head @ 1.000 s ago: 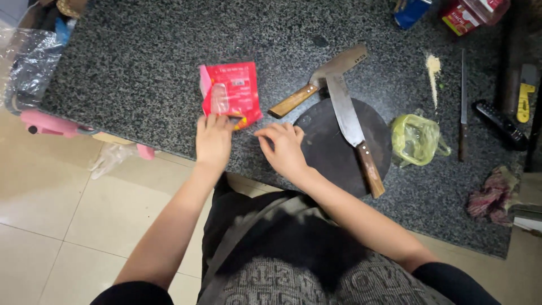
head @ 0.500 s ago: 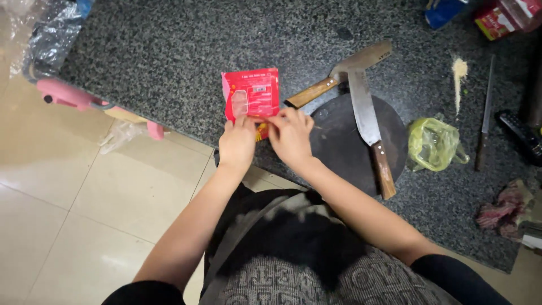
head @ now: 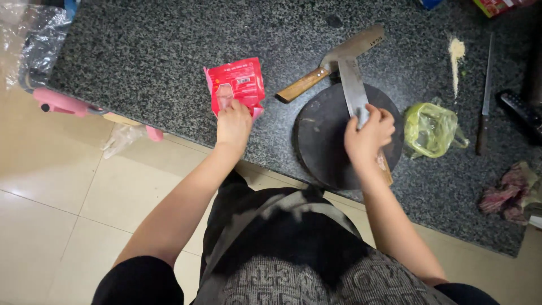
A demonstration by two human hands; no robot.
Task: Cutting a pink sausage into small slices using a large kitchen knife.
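Observation:
My left hand (head: 233,123) pinches the lower edge of a red food packet (head: 237,83) that lies on the speckled granite counter (head: 169,51). My right hand (head: 369,131) closes over a long knife (head: 353,85) where its blade meets the wooden handle, above a round dark cutting board (head: 324,141). A second, broad cleaver (head: 344,53) with a wooden handle lies just beyond the board, its blade crossing under the long knife's tip.
A crumpled green plastic bag (head: 432,129) sits right of the board. A thin knife (head: 484,101) and a dark remote-like object (head: 522,110) lie further right. A reddish cloth (head: 508,195) is at the counter's right edge. Pink handles (head: 62,103) and clear plastic hang off the left. Tiled floor lies below.
My right hand left the packet and moved right onto the long knife on the cutting board. My left hand stays on the packet.

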